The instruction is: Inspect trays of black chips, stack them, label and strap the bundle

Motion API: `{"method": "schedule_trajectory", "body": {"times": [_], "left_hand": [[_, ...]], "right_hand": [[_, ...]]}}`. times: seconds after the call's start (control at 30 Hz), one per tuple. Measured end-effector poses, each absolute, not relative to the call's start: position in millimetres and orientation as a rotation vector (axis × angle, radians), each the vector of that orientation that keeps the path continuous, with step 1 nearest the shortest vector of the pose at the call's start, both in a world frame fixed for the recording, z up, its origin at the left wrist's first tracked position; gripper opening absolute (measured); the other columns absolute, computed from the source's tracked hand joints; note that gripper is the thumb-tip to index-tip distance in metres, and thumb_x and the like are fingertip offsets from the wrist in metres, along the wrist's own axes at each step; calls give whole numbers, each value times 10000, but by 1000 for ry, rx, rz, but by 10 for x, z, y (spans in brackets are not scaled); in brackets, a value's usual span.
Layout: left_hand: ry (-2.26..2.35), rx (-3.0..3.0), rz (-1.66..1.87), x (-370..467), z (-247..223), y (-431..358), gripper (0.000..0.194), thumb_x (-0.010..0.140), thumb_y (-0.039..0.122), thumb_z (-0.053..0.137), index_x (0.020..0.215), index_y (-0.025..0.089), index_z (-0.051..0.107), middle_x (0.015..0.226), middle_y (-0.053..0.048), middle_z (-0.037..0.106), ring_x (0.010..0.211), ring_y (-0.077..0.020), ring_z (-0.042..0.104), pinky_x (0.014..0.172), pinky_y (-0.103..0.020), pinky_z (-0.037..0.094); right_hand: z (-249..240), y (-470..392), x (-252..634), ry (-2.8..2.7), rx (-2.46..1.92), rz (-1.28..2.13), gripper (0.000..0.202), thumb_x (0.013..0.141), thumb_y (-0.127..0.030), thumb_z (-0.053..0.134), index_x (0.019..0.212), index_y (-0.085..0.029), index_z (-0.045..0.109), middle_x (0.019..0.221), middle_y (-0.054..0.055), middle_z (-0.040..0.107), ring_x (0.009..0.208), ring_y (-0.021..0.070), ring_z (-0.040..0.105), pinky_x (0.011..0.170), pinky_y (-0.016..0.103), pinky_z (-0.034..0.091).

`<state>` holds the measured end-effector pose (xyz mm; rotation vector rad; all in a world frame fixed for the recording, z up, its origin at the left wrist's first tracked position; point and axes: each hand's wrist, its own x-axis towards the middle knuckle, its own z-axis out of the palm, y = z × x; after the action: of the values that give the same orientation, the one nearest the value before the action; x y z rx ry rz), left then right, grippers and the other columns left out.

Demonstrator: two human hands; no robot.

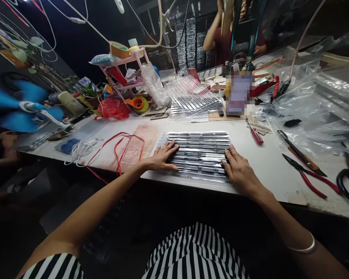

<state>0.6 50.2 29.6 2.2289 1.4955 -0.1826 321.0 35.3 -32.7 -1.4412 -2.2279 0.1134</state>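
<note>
A clear plastic tray (192, 176) lies flat near the front edge of the white table, with several dark, slim strips (199, 147) set in its rows. My left hand (162, 158) rests on the tray's left end, fingers stretched over the strip ends. At the opposite end, my right hand (239, 168) lies with its fingers spread along the tray's right side, fingertips touching the strips. Neither hand is wrapped round anything.
Right of the tray are a screwdriver (255, 133), red-handled pliers (308, 172) and black-handled scissors (347, 182). Red strapping (116, 153) and a white cable (84, 150) lie left, near a blue fan (26, 104). Behind stand stacked clear trays (192, 95); a person (221, 46) sits across.
</note>
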Motion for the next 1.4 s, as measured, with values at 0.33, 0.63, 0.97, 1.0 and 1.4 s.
{"method": "schedule_trajectory", "body": {"times": [0.33,0.63,0.97,1.0,1.4], "left_hand": [[1582,2217,-174,140,302,444,1069,659,747,534,1477,234,77,1547,-107,-72,1399,-323,-108,1080,-577,-13],[1519,2125,-154,28,339,514,904,761,724,423,1474,270,104,1547,-65,-75,1403,-283,-106,1095,-527,-16],[1564,2183,-371,210,468,532,961,765,680,480,1473,152,103,1531,-185,-72,1398,-358,-53,1069,-583,129],[1554,2194,-410,220,478,538,976,764,682,480,1473,139,86,1527,-197,-77,1395,-367,-54,1059,-592,152],[1797,2136,115,1,78,496,588,918,491,281,1447,236,255,1537,-52,150,1414,-219,87,1125,-455,77]], "right_hand": [[-375,353,3188,-2212,-1372,24,504,948,-317,295,1328,-12,425,1427,271,328,1261,362,416,963,518,414],[-347,337,3194,-2224,-1385,2,507,953,-322,290,1302,9,451,1414,290,335,1255,357,425,934,513,439],[-368,341,3195,-2212,-1375,-19,491,947,-293,315,1298,22,452,1406,291,348,1247,357,434,950,497,427],[-371,343,3195,-2214,-1373,-20,488,946,-290,318,1299,20,451,1407,289,348,1250,355,432,949,495,427],[-389,375,3181,-2214,-1391,-42,499,949,-303,304,1279,30,472,1401,291,357,1240,351,446,944,479,443]]}}
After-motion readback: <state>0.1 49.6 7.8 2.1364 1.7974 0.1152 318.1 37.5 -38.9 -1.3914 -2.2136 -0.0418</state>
